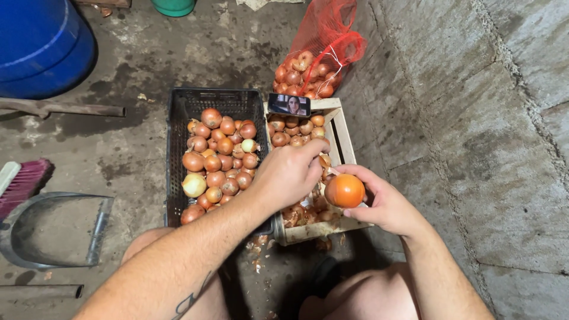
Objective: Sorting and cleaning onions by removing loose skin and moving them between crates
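The right hand (379,204) gripped a round orange onion (344,190), fingers curled around its far side and thumb underneath, holding it just above the near right corner of the wooden crate (342,127). The onion sat to the left of that palm, on the side facing the other hand, and being nearly a ball it showed no clear long axis.

The left hand (288,175) reached across from the left with its back to the camera and its fingers bent down toward the onions and loose skins inside the wooden crate. Its fingertips were hidden behind the knuckles, so I cannot tell whether it was closed on anything. It lay just beside the held onion, near but not visibly touching it, and was the hand nearer to the black plastic crate (178,154), which stood touching the wooden one on the left and was well filled with onions.

A phone (288,105) rested on the far edge of the wooden crate, and a red net sack (326,41) of onions leaned against the wall beyond. Off to the left on the floor lay a dustpan (53,228) and a brush (24,181).
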